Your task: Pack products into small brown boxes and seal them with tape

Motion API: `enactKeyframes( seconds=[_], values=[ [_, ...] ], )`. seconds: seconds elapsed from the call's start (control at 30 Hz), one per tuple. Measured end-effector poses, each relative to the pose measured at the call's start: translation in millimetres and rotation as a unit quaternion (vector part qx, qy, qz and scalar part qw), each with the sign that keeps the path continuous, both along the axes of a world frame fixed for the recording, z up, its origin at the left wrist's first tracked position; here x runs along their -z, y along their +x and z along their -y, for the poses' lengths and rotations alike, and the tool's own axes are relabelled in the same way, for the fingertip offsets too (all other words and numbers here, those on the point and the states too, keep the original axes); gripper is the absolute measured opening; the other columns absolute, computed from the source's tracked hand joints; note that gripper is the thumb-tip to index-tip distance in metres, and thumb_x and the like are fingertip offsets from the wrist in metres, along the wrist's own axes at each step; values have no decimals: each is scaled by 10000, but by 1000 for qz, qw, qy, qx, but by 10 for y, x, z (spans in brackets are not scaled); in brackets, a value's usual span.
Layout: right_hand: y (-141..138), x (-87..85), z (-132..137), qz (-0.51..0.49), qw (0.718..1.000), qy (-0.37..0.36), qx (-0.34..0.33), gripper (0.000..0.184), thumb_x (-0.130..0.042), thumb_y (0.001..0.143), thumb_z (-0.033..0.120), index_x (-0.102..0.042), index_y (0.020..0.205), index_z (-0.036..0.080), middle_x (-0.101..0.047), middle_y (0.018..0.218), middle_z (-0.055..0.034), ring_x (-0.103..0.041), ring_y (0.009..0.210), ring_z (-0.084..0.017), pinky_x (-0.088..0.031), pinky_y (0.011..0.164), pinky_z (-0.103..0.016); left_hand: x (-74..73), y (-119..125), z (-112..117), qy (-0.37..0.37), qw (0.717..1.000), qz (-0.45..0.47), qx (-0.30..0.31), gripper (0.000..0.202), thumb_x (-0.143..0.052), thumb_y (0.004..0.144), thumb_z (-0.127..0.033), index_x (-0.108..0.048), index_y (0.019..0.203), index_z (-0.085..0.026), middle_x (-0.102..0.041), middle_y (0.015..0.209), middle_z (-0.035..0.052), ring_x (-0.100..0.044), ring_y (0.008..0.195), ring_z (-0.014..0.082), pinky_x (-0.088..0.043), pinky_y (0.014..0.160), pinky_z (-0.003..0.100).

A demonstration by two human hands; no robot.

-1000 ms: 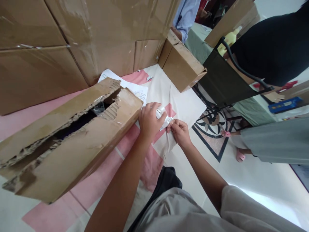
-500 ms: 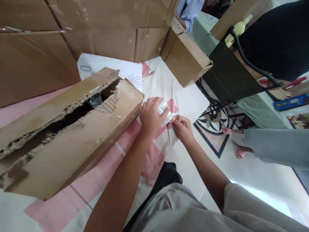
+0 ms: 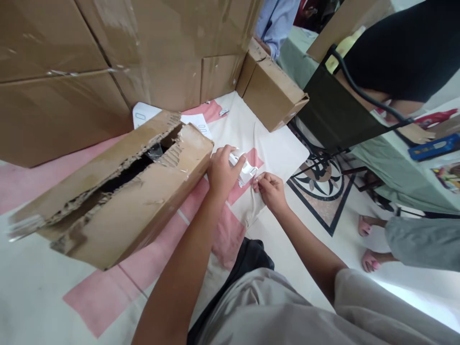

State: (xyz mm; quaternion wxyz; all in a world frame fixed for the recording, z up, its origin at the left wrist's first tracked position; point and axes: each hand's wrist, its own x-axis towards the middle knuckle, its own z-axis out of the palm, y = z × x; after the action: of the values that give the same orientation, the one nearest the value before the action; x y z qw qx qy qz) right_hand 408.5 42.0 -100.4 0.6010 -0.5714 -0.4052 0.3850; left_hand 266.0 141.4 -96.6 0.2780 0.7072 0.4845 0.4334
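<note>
Two hands meet at centre frame: the left hand (image 3: 223, 171) is curled around a small white plastic piece (image 3: 245, 168), while the right hand (image 3: 272, 190) pinches that piece's lower-right end. Its long axis slants from upper left to lower right, from left hand towards right. Beneath lies a white-and-pink cloth (image 3: 276, 148), and a torn cardboard box (image 3: 118, 191) sits just left.

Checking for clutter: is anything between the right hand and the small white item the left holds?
Nothing visible. The left hand grips the small white item; the right hand is pinched right at its end. The torn cardboard box lies left of both hands.
</note>
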Motion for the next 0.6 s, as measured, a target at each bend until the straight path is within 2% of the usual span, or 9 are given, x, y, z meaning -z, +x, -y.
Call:
enactKeyframes(
  seconds=[0.2, 0.37, 0.5, 0.6],
  values=[
    [-67, -32, 121, -42, 998, 34, 26, 487, -737, 812, 284, -328, 558, 213, -651, 717, -3, -562, 559, -129, -438, 542, -293, 5, -4, -7, -9, 1000, -2, 0, 246, -641, 925, -441, -646, 1093, -262, -717, 1100, 52, -650, 1028, 260, -451, 878, 354],
    [-134, -162, 163, 5, 998, 49, 34, 494, -732, 821, 302, -328, 550, 211, -650, 721, -11, -572, 586, -131, -466, 571, -299, -9, -11, 2, -18, 1000, -3, 5, 262, -633, 927, -455, -647, 1109, -268, -716, 1117, 56, -650, 1042, 263, -455, 883, 356],
    [-59, -328, 27, 60, 993, 67, 70, 407, -715, 865, 371, -452, 603, 204, -670, 777, -23, -625, 679, -140, -507, 631, -287, -7, -15, -7, -23, 1000, 0, 6, 270, -633, 921, -471, -652, 1092, -262, -717, 1095, 57, -655, 1028, 264, -459, 866, 356],
    [-1, -438, -164, 58, 994, 59, 65, 301, -765, 824, 402, -535, 773, 216, -670, 913, -13, -675, 773, -148, -546, 679, -284, -3, -16, -8, -19, 1000, 6, 7, 276, -629, 921, -481, -651, 1085, -260, -716, 1091, 55, -657, 1026, 262, -457, 868, 352]
  ],
)
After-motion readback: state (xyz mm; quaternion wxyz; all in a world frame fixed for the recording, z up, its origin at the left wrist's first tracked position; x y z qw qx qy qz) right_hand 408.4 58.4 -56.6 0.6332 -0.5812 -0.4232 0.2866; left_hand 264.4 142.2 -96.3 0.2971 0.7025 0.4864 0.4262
